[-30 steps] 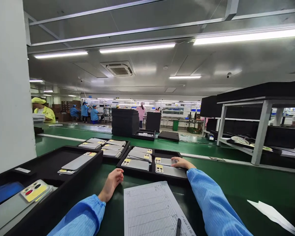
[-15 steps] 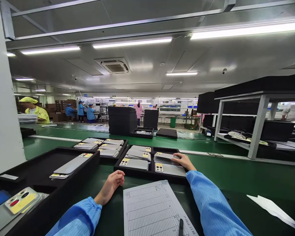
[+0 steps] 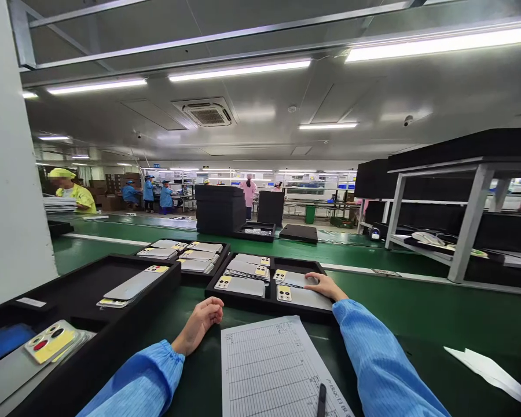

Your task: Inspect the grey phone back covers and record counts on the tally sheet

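My right hand (image 3: 323,286) is over the right side of a black tray (image 3: 243,301), its thumb and fingers at the right end of a silver phone back cover (image 3: 296,278). That cover lies on others, its camera end pointing left. Nearer me in the same tray lies another cover (image 3: 306,297); more covers (image 3: 246,268) are stacked in the left half. My left hand (image 3: 202,321) rests in front of the tray with loosely curled fingers and holds nothing visible. Between my forearms lies a printed form (image 3: 264,359) with a black pen (image 3: 322,399) on it.
A second tray of covers (image 3: 226,258) stands behind on the left. Larger black trays (image 3: 125,336) with covers are at the near left. Stacked black trays (image 3: 220,209) stand across the green table. White paper (image 3: 490,370) and a metal rack (image 3: 469,226) are at right. Co-workers are farther back.
The phone back cover at my right hand was tilted up off the stack and now lies flatter. My left hand keeps its pose. The whole view has shifted slightly.
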The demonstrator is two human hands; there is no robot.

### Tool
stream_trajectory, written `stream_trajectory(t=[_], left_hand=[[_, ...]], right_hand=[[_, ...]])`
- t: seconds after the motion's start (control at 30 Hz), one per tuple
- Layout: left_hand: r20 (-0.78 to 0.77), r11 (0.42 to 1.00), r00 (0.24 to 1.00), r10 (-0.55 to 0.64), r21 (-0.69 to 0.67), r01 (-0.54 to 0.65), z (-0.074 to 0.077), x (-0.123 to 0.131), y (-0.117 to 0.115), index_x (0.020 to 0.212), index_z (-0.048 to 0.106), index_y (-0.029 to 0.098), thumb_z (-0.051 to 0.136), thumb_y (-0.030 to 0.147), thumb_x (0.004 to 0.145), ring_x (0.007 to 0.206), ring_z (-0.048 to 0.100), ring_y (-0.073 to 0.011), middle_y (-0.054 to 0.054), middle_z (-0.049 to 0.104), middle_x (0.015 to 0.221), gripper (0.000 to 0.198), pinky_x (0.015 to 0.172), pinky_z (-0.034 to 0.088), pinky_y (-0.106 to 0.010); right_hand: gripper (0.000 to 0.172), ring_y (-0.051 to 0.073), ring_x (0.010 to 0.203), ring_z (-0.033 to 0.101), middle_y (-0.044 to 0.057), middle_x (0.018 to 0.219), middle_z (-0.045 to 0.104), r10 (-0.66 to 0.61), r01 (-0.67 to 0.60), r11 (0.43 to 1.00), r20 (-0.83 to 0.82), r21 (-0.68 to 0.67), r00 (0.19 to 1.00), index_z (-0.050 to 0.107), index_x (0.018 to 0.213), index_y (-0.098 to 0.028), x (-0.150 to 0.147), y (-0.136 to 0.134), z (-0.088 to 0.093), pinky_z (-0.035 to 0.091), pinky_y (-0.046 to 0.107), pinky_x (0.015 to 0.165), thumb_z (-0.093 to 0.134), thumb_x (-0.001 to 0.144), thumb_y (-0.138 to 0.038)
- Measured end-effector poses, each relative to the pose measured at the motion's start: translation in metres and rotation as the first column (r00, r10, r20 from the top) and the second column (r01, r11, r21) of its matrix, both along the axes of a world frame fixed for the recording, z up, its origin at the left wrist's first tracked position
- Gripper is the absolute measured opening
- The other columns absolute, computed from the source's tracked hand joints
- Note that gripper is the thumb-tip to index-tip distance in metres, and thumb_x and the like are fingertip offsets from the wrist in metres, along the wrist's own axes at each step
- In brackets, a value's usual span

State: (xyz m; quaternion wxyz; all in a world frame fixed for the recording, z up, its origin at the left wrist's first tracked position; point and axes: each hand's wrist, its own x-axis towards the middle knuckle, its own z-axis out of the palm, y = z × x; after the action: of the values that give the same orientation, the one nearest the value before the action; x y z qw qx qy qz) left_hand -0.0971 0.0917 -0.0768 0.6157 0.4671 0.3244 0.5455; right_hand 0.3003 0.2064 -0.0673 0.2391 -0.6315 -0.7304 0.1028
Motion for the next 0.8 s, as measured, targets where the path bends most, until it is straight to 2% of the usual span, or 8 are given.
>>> stream_trajectory(t=[0.27,0.43,0.57,0.8], left_hand=[[-0.021,0.999,1.000,-0.023,0.025,0.024,-0.004,-0.002,0.003,0.073,0.059,0.012,0.068,0.025,0.065,0.057,0.046,-0.0082,0.001,0.054,0.060,0.017,0.058,0.035,-0.021],[-0.046,0.999,0.999,-0.016,0.031,0.017,-0.001,-0.001,0.000,0.074,0.059,0.013,0.067,0.025,0.064,0.057,0.046,-0.0084,0.001,0.054,0.061,0.018,0.058,0.036,-0.021],[-0.072,0.999,0.997,-0.004,0.049,0.007,-0.001,-0.001,0.000,0.074,0.058,0.013,0.066,0.026,0.064,0.057,0.046,-0.0086,0.001,0.053,0.061,0.018,0.058,0.036,-0.021],[-0.218,0.991,0.976,0.006,0.132,0.024,-0.003,0.001,0.000,0.073,0.056,0.014,0.061,0.028,0.065,0.056,0.044,-0.0097,0.002,0.052,0.059,0.017,0.059,0.036,-0.023]], right_hand=[[0.032,0.024,0.115,0.045,0.008,0.128,0.047,0.066,-0.061,0.997,0.132,-0.039,0.989,0.054,0.115,-0.019,0.001,0.004,0.001,0.033,0.047,0.099,0.054,0.086,-0.033],[0.038,0.027,0.120,0.040,0.010,0.134,0.040,0.066,-0.046,0.992,0.176,-0.114,0.982,0.051,0.120,-0.019,-0.001,0.009,0.003,0.030,0.052,0.100,0.057,0.084,-0.030],[0.035,0.027,0.120,0.040,0.009,0.134,0.040,0.070,-0.044,0.989,0.184,-0.141,0.980,0.051,0.119,-0.020,-0.002,0.013,0.004,0.032,0.051,0.099,0.055,0.086,-0.030],[0.037,0.027,0.122,0.038,0.009,0.137,0.037,0.086,-0.057,0.985,0.176,-0.165,0.981,0.050,0.121,-0.020,0.000,0.011,0.004,0.028,0.051,0.102,0.056,0.085,-0.030]])
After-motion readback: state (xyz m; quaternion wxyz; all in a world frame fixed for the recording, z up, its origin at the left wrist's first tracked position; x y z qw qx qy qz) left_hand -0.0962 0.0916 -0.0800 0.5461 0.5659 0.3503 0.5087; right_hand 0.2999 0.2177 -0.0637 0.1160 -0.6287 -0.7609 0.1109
